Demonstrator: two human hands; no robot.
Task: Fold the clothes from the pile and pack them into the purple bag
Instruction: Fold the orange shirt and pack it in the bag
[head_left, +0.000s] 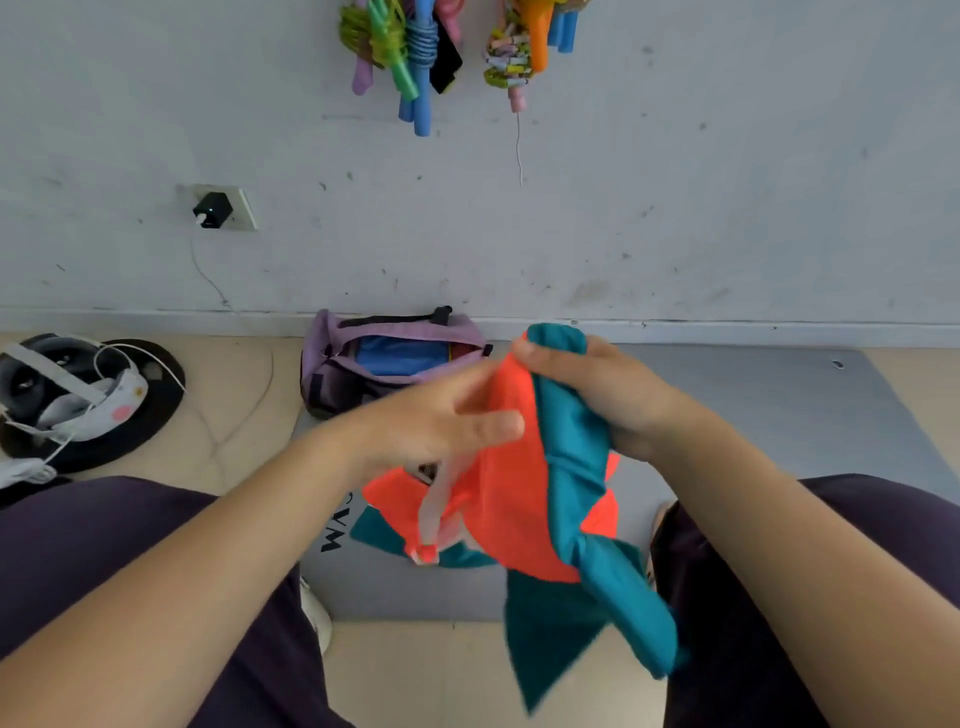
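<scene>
Scuffed grey wall (675, 208) behind, w/ skipping ropes (410, 57) hung at top and a plugged-in charger (210, 210) at left; beige floor (234, 405) below, grey mat (753, 405) laid on it. Purple bag (332, 364) sits unzipped at the wall's foot, blue fabric visible inside. A headset (67, 389) lies far left on a dark round pad.

Step in hand: you're sorting out 1 garment before folding. Your right hand (597, 389) grips the top of the orange-and-teal garment (519, 493), fingers curled round the bunched teal edge, cloth hanging between your knees. Your left hand (441, 421) is spread, fingers straight, touching the orange panel, holding nothing.

Next move (judgement): find 2 matching corners, shake the piece flat, lay it on the mat, then fold. Thin, slippery-looking fabric, so pinch firmly. No pile can be made out; more orange/teal cloth lies beneath on the mat, partly hidden.
</scene>
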